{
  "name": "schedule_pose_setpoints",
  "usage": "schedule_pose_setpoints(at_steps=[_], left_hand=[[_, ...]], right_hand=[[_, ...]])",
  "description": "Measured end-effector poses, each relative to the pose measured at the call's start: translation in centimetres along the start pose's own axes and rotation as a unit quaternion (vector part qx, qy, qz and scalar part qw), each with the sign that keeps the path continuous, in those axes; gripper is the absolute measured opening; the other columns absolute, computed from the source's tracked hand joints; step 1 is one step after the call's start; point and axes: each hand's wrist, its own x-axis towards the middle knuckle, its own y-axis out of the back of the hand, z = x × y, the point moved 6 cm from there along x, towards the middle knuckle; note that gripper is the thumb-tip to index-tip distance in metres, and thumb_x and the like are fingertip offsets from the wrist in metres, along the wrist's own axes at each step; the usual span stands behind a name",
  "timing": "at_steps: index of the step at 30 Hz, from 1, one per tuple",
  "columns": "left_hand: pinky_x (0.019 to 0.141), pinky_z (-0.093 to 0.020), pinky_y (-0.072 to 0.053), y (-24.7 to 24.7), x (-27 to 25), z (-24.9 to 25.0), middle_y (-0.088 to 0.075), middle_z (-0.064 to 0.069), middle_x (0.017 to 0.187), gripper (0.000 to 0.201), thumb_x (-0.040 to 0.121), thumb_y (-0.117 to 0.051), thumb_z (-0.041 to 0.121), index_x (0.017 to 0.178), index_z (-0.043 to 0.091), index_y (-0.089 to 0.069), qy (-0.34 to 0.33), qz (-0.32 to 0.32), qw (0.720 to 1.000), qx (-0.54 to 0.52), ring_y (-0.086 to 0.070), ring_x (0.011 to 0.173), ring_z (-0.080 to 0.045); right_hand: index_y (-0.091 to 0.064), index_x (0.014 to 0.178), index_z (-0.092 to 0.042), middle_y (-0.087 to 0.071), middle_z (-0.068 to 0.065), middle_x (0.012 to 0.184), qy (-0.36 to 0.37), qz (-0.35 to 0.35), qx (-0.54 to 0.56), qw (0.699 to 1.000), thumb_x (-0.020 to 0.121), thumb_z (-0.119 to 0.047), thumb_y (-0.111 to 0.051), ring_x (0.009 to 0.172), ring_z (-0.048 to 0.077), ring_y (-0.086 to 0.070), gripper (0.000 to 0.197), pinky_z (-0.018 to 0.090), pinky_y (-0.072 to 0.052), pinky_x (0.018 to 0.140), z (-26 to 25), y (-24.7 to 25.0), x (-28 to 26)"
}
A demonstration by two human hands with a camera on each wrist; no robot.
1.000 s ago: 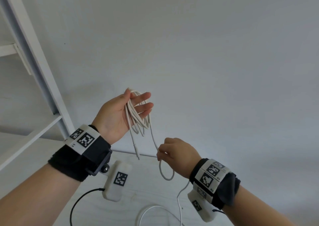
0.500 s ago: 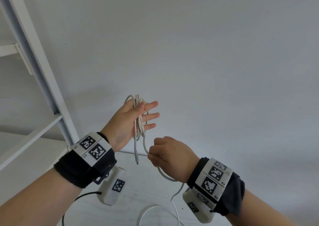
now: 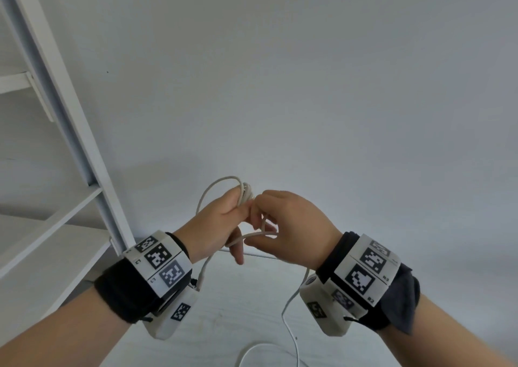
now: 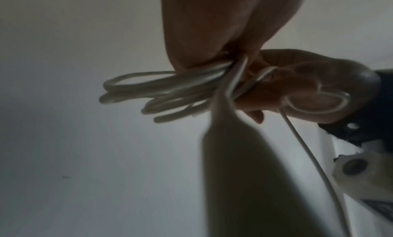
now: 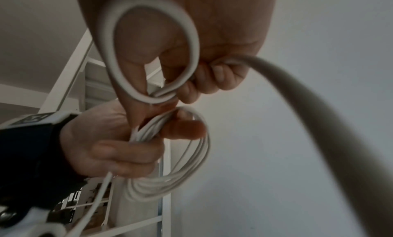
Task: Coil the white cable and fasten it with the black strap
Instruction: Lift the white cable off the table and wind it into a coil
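The left hand (image 3: 221, 221) was raised in front of a plain pale wall (image 3: 308, 86), its fingers curled round a bundle of loops of the white cable (image 5: 170, 178). The right wrist view showed the coils gathered between the thumb and the folded fingers, with the free part of the loops hanging beyond the hand. Touching it from the right, the right hand (image 3: 291, 223) had its fingers (image 5: 214, 76) curled as well, pinching a single small loop of the same cable against the palm. One loose end hung down past the left wrist, and the remaining length dropped under the right wrist to the surface.

Below both hands lay a white tabletop (image 3: 224, 319) with a faint wood grain, meeting the wall just beyond the hands. A slack curve of cable rested on it close to the person, between the two forearms. To the left of the left hand stood a white shelving unit (image 3: 70, 131), with a slanting upright post and flat shelves running off to the left. In the right wrist view more white framing appeared behind the left hand, with some dark, blurred items on a lower level that could not be made out.

Both wrists wore dark bands (image 3: 123, 291) carrying white blocks printed with black-and-white square markers (image 3: 364, 265).
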Motion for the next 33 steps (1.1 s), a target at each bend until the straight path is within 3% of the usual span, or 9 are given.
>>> schedule_pose_setpoints(at_steps=[7,11,14,16,19,24,29,31,33], left_hand=[[0.042,-0.023,-0.03,-0.9,-0.3,-0.6,-0.042,0.005,0.048,0.03,0.091,-0.041,0.039,0.079,0.012,-0.043,0.005,-0.071,0.996,-0.046,-0.03,0.038,-0.009],[0.04,-0.02,-0.023,-1.1,-0.5,-0.8,-0.031,0.004,0.051,0.027,0.094,-0.042,0.032,0.082,0.009,-0.046,0.031,-0.094,0.991,-0.096,-0.022,0.04,-0.009],[0.038,-0.018,-0.024,-0.4,-0.5,-0.8,-0.03,0.004,0.051,0.025,0.093,-0.043,0.03,0.078,0.011,-0.049,0.023,-0.065,0.991,-0.116,-0.021,0.039,-0.008],[0.038,-0.018,-0.023,0.1,-0.3,-0.7,-0.03,0.004,0.051,0.024,0.095,-0.042,0.026,0.079,0.009,-0.046,0.014,-0.041,0.991,-0.124,-0.022,0.039,-0.008],[0.039,-0.02,-0.02,0.6,-0.1,-0.4,-0.029,0.005,0.049,0.025,0.094,-0.043,0.027,0.079,0.008,-0.045,0.004,-0.012,0.986,-0.167,-0.021,0.038,-0.008],[0.036,-0.019,-0.023,0.7,0.2,0.7,-0.029,0.006,0.046,0.025,0.091,-0.043,0.031,0.08,0.009,-0.044,-0.017,-0.002,0.961,-0.275,-0.021,0.034,-0.006],[0.037,-0.019,-0.025,1.1,0.5,1.3,-0.03,0.007,0.046,0.026,0.097,-0.04,0.028,0.079,0.009,-0.044,-0.024,0.046,0.961,-0.273,-0.021,0.037,-0.007],[0.039,-0.019,-0.027,1.4,0.7,1.2,-0.03,0.008,0.047,0.028,0.098,-0.039,0.028,0.078,0.01,-0.045,-0.024,0.076,0.962,-0.262,-0.021,0.039,-0.008],[0.039,-0.019,-0.029,1.6,0.7,1.0,-0.031,0.008,0.047,0.025,0.098,-0.04,0.027,0.082,0.009,-0.044,-0.02,0.106,0.964,-0.241,-0.023,0.039,-0.008]], right_hand=[[-0.053,0.076,-0.022,-0.045,-0.015,0.066,-0.03,0.032,0.002,0.999,0.065,-0.052,-0.072,0.062,0.005,-0.043,0.037,0.022,-0.04,0.058,1.3,2.0,0.4],[-0.056,0.079,-0.021,-0.053,-0.005,0.07,-0.076,0.04,0.078,0.993,0.082,-0.042,-0.06,0.063,0.009,-0.047,0.021,0.025,-0.042,0.064,3.1,2.7,0.3],[-0.058,0.084,-0.022,-0.061,0.0,0.08,-0.131,0.045,0.149,0.979,0.091,-0.03,-0.048,0.073,0.014,-0.054,0.014,0.026,-0.044,0.072,4.9,2.7,0.0],[-0.059,0.088,-0.023,-0.058,-0.005,0.077,-0.145,0.043,0.168,0.974,0.093,-0.022,-0.046,0.069,0.011,-0.051,0.014,0.018,-0.041,0.068,5.5,2.3,-0.2],[-0.056,0.094,-0.024,-0.052,-0.013,0.074,-0.154,0.027,0.175,0.972,0.09,-0.014,-0.049,0.059,0.002,-0.045,0.013,0.012,-0.041,0.06,5.9,1.2,-0.6],[-0.06,0.087,-0.023,-0.059,-0.014,0.08,-0.146,-0.019,0.163,0.976,0.085,-0.007,-0.054,0.065,0.003,-0.054,0.017,0.013,-0.046,0.064,5.2,-1.3,-1.0],[-0.056,0.096,-0.009,-0.064,-0.002,0.079,-0.191,-0.008,0.371,0.909,0.096,-0.022,-0.041,0.066,0.015,-0.06,0.019,0.025,-0.051,0.064,3.9,-3.0,-1.9],[-0.053,0.095,-0.011,-0.062,-0.001,0.074,-0.193,-0.003,0.409,0.892,0.094,-0.021,-0.047,0.058,0.015,-0.059,0.012,0.025,-0.051,0.058,3.2,-3.4,-2.2],[-0.054,0.085,-0.017,-0.059,-0.008,0.065,-0.179,0.018,0.371,0.911,0.088,-0.013,-0.055,0.047,0.009,-0.053,0.005,0.021,-0.046,0.048,2.7,-3.4,-2.4]])
